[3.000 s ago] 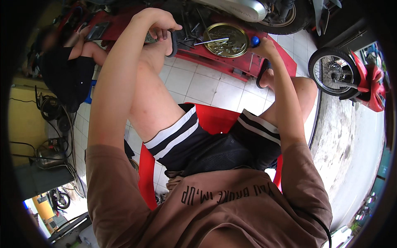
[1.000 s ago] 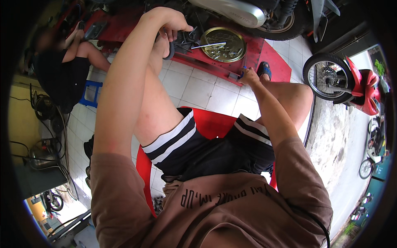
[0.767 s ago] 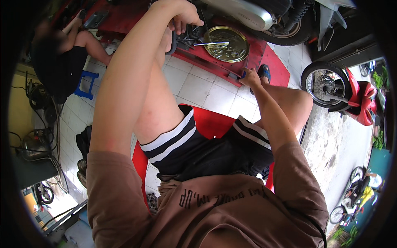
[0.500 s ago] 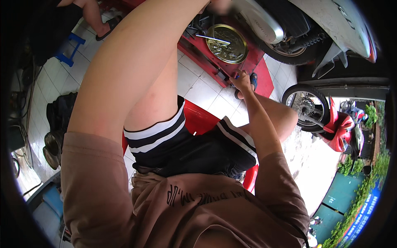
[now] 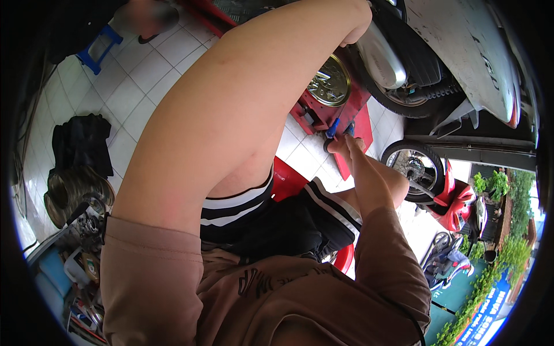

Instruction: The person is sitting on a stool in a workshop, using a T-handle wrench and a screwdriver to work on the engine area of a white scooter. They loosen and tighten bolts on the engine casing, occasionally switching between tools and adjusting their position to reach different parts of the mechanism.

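Observation:
My left arm reaches across to the top, where my left hand [image 5: 356,26] bends down beside the silver cover of a motorcycle [image 5: 384,55]. Most of its fingers are hidden, so its grip does not show. My right hand [image 5: 354,145] hangs by my right knee, fingers loosely apart with nothing visible in them. Just above it, a blue-handled screwdriver [image 5: 333,128] rests at the edge of the red stand [image 5: 360,106]. A round, gold-rimmed tray [image 5: 347,72] on the stand carries several small metal parts; my left forearm covers part of it.
A red motorcycle [image 5: 456,193] stands at the right. On the tiled floor are a blue stool [image 5: 99,51], a dark cloth [image 5: 81,141] and a round metal part [image 5: 72,193] at the left. Another person's leg [image 5: 147,23] shows at the top left. I sit on a red chair [image 5: 287,181].
My view has shifted left. My right hand has drawn back from the blue-handled screwdriver it was holding. The left forearm now covers more of the tray.

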